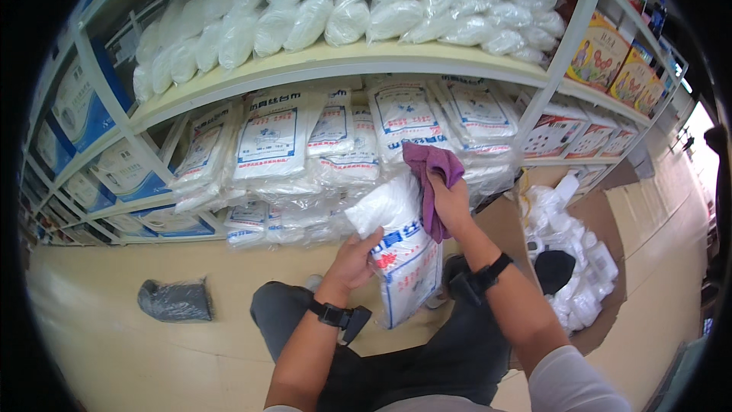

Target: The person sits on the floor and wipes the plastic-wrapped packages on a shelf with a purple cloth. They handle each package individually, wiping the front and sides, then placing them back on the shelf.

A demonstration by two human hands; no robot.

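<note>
A white plastic-wrapped package (412, 278) with blue and red print is held tilted between my knees and the shelf. My left hand (353, 261) grips its left edge, thumb on the front face. A purple cloth (436, 164) is bunched in my right hand (451, 202), whose fingers are closed around it against the package's upper right side. Part of the cloth hangs down along the package. Just beyond are stacks of similar white packages (267, 137) on the lower shelf.
Clear bags of white, rounded items (305, 19) fill the upper shelf (335, 63). An open cardboard box (610, 290) of white packages stands at my right, a black item (554, 271) on top. A dark wrapped bundle (175, 300) lies on the floor at left. Colourful boxes (598, 53) line the right shelf.
</note>
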